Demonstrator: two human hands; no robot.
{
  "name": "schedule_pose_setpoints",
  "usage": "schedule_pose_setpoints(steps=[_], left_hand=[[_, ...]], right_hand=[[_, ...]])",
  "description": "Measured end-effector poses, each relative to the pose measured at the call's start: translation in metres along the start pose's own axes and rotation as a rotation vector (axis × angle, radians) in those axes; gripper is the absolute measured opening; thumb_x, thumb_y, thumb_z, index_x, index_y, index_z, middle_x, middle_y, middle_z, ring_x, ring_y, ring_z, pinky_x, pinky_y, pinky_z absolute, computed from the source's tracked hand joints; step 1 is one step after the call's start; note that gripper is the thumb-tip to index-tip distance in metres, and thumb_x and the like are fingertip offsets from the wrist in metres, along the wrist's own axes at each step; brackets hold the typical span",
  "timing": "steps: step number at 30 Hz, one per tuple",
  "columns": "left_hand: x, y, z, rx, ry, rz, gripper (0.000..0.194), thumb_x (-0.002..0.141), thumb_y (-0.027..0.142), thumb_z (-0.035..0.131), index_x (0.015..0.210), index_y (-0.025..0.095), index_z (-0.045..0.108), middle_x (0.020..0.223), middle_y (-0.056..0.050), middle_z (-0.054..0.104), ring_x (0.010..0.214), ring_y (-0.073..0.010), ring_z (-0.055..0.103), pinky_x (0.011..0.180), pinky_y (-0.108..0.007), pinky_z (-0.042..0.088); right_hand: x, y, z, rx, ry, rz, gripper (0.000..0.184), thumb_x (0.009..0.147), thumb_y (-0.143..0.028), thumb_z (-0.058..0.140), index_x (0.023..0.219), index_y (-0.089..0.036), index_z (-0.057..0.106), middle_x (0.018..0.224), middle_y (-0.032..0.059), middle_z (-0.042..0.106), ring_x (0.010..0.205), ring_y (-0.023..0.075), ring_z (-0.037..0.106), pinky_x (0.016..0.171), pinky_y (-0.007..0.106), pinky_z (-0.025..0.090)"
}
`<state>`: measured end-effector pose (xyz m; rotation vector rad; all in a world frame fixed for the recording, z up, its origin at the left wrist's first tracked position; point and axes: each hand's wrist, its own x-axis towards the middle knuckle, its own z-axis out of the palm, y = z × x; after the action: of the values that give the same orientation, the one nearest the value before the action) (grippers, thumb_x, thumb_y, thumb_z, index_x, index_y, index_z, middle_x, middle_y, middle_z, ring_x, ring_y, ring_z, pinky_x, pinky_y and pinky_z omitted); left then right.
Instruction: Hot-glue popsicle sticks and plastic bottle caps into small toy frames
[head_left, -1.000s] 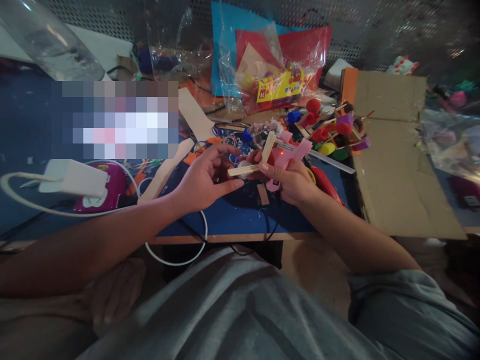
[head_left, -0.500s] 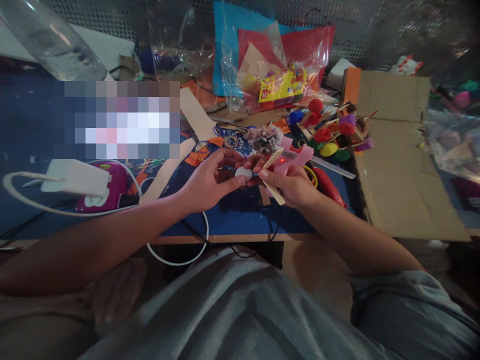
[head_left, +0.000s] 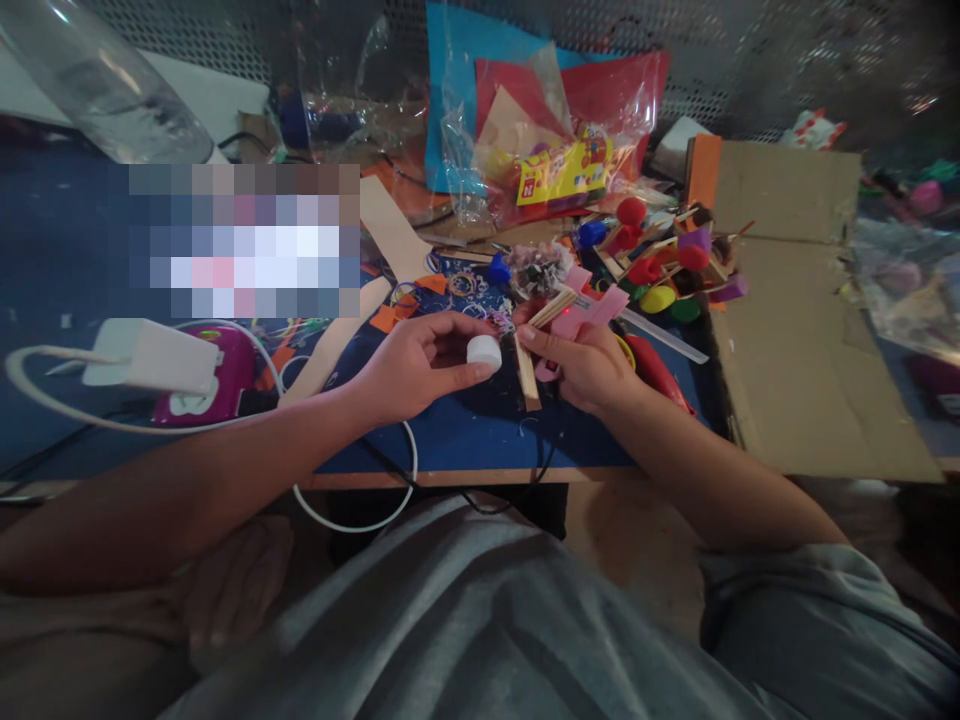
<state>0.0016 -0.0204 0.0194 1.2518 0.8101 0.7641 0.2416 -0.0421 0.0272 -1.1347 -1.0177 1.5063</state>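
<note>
My left hand (head_left: 409, 368) is closed in a pinch, with thumb and fingers on a small round white cap (head_left: 484, 352). My right hand (head_left: 592, 368) is wrapped round a pink glue gun (head_left: 596, 308) whose red light is lit. Between that hand's thumb and fingers there is also an angled piece of joined wooden sticks (head_left: 527, 380), one arm pointing down and the other up to the right. The cap and the sticks are apart by a narrow gap. Fingers of the right hand behind the sticks are partly hidden.
Behind my hands lie bottle-cap and stick pieces (head_left: 656, 265), rubber bands and scraps. A cardboard sheet (head_left: 810, 350) covers the right side. A magenta socket block (head_left: 232, 370) with a white charger (head_left: 161, 355) stands left. Cables hang over the table's front edge (head_left: 465, 477).
The white cap has moved away from my right hand's fingers and rests in my left hand alone. The joined sticks have turned in my right hand.
</note>
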Motion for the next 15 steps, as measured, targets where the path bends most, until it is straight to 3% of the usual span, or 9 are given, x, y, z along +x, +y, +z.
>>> schedule_pose_setpoints(steps=[4, 8, 13, 15], left_hand=[[-0.001, 0.002, -0.001, 0.013, -0.081, 0.023, 0.055, 0.079, 0.050, 0.114, 0.117, 0.018, 0.091, 0.115, -0.011, 0.089, 0.105, -0.0226, 0.082, 0.101, -0.036, 0.070], [-0.001, 0.005, -0.002, -0.027, -0.229, 0.042, 0.044, 0.085, 0.045, 0.111, 0.115, 0.019, 0.093, 0.124, -0.013, 0.089, 0.112, -0.0241, 0.084, 0.104, -0.036, 0.071], [-0.004, 0.012, -0.002, -0.141, -0.353, -0.029, 0.033, 0.089, 0.037, 0.110, 0.114, 0.023, 0.095, 0.111, -0.007, 0.090, 0.095, -0.0153, 0.083, 0.094, -0.026, 0.070], [-0.006, 0.015, -0.002, -0.172, -0.369, -0.046, 0.036, 0.087, 0.040, 0.111, 0.114, 0.022, 0.095, 0.108, -0.008, 0.091, 0.095, -0.0165, 0.085, 0.093, -0.027, 0.071]], right_hand=[[0.000, -0.001, 0.004, -0.001, -0.012, -0.007, 0.066, 0.058, -0.058, 0.119, 0.093, -0.027, 0.073, 0.072, -0.0058, 0.067, 0.055, 0.0117, 0.050, 0.045, 0.029, 0.031], [0.000, -0.003, 0.002, -0.018, -0.057, -0.005, 0.070, 0.056, -0.058, 0.120, 0.092, -0.025, 0.070, 0.074, -0.0057, 0.065, 0.057, 0.0108, 0.049, 0.047, 0.029, 0.034], [0.000, -0.001, -0.008, -0.073, -0.163, 0.009, 0.064, 0.065, -0.062, 0.117, 0.088, -0.025, 0.071, 0.076, -0.0030, 0.068, 0.064, 0.0129, 0.053, 0.053, 0.027, 0.038], [0.001, 0.000, -0.011, -0.084, -0.205, 0.006, 0.062, 0.068, -0.064, 0.116, 0.088, -0.025, 0.072, 0.080, -0.0017, 0.070, 0.067, 0.0145, 0.056, 0.055, 0.028, 0.042]])
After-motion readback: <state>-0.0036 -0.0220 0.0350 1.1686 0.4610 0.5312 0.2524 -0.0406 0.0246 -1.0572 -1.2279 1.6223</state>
